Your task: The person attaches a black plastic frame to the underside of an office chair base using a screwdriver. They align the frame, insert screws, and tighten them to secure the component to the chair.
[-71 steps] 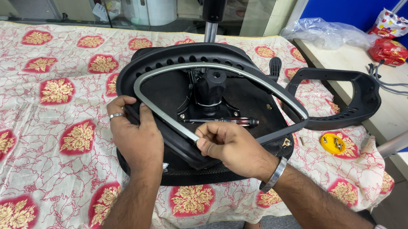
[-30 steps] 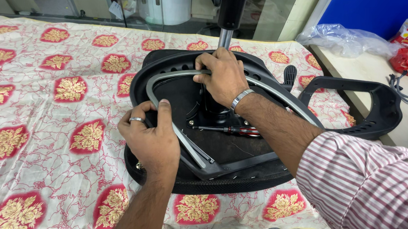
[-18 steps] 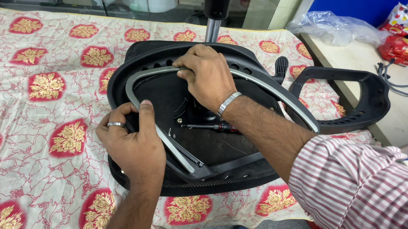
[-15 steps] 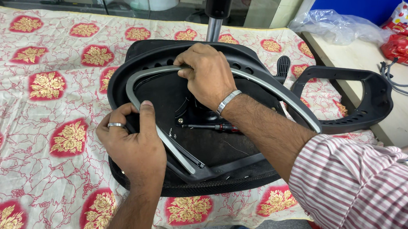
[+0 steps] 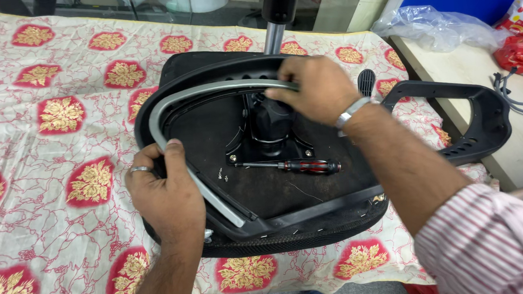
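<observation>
An upturned black chair seat (image 5: 288, 188) lies on a desk covered with a red-and-cream floral cloth (image 5: 47, 111), its underside facing up. A grey armrest (image 5: 180, 146) loops over that underside: from its lower end near the seat's front edge it runs up along the left side, bends at the upper left corner, and carries on to the right along the seat's far rim.

The left hand (image 5: 165, 198) has its grip clenched around the lower left stretch of the armrest, thumb over the top of the grey bar, a ring on 1 finger. The right hand (image 5: 315, 89) closes over the far end of the armrest, fingers curled down onto it just above the central mechanism (image 5: 269, 125); how firmly it holds there cannot be told.

So the armrest's long axis along the left side slants from the left hand toward the upper left corner, and then turns across to the right hand. Each hand holds 1 end; the left is nearer the free lower tip.

A red-and-black screwdriver (image 5: 293, 166) lies on the seat just below the mechanism, apart from both hands, with a few small screws (image 5: 222, 175) to its left. A second black armrest (image 5: 460, 123) rests off the seat's right side.
</observation>
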